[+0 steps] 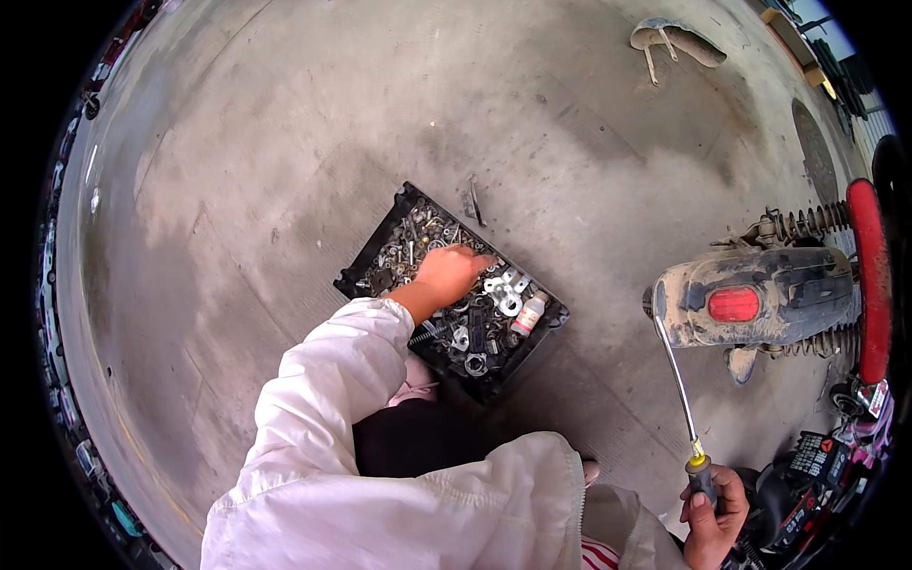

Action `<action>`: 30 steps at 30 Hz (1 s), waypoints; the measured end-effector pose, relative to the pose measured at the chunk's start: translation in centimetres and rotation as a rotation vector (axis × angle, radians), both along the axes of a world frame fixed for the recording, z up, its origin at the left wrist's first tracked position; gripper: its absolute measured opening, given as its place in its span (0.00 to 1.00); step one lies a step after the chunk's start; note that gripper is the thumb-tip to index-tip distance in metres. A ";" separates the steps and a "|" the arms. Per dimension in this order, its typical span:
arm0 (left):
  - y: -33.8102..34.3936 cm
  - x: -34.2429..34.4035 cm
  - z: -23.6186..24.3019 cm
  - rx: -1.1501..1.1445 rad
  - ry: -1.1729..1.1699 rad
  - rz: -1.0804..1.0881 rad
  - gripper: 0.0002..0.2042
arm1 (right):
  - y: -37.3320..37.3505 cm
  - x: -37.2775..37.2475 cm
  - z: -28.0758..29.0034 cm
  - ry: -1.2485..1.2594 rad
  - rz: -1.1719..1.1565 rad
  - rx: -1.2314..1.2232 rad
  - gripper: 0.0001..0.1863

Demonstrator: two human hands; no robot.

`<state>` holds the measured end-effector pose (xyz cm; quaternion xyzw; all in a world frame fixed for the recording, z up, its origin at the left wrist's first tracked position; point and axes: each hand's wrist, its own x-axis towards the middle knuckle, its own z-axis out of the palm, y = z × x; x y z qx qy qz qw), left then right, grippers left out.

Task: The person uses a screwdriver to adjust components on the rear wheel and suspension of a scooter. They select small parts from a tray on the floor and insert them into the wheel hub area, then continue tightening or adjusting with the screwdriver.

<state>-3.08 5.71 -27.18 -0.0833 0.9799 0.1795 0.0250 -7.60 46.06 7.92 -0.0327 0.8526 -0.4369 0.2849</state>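
A black tray [370,245] full of loose metal parts, nuts, bolts and washers lies on the floor in front of me. My left hand [448,275] reaches down into it, with the fingers bent close together among the small parts. Whatever is at the fingertips is too small to make out. Near that hand in the tray are a silver ring-shaped bracket [510,302] and a small white bottle [529,313] with an orange and white label. At the lower right, my right hand [719,518] is closed round the dark handle of a screwdriver [679,385]. Its long shaft points up and away.
To the right stands a motorbike's muddy rear fender [689,294] with a red tail light [733,304] and coil springs [807,226]. A thin dark metal piece [474,202] lies beyond the tray. A dirty curved fender piece [679,40] rests on the concrete floor farther off.
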 end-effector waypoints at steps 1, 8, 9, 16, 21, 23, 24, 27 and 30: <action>0.1 -0.4 0.2 -0.002 -0.033 -0.065 0.16 | -0.4 0.1 -0.6 -0.007 -0.005 -0.021 0.14; -2.1 2.2 0.3 -0.142 -0.090 0.022 0.10 | -1.9 -0.4 -1.7 -0.039 -0.041 -0.071 0.17; -2.8 2.8 0.2 -0.125 -0.032 0.089 0.09 | -2.0 -0.5 -1.7 -0.042 -0.037 -0.068 0.17; -3.1 3.3 1.2 -0.136 0.084 0.223 0.12 | -1.4 -1.0 -2.9 -0.003 -0.034 0.022 0.15; -2.6 2.1 0.8 -0.030 0.123 -0.009 0.15 | -1.3 -1.1 -3.0 -0.011 -0.042 0.045 0.15; -2.9 1.9 0.7 -0.068 0.095 0.000 0.14 | -1.1 -0.8 -2.8 -0.011 0.006 0.016 0.16; -3.2 2.0 0.5 -0.104 0.086 0.027 0.13 | -1.1 -0.8 -2.7 -0.011 0.031 0.001 0.18; -3.8 2.5 0.5 -0.195 0.054 0.177 0.11 | -1.1 -0.9 -2.4 -0.031 0.041 0.017 0.18; -4.6 2.9 1.4 -0.311 -0.052 0.360 0.08 | -0.8 -0.9 -2.5 -0.028 0.052 0.023 0.18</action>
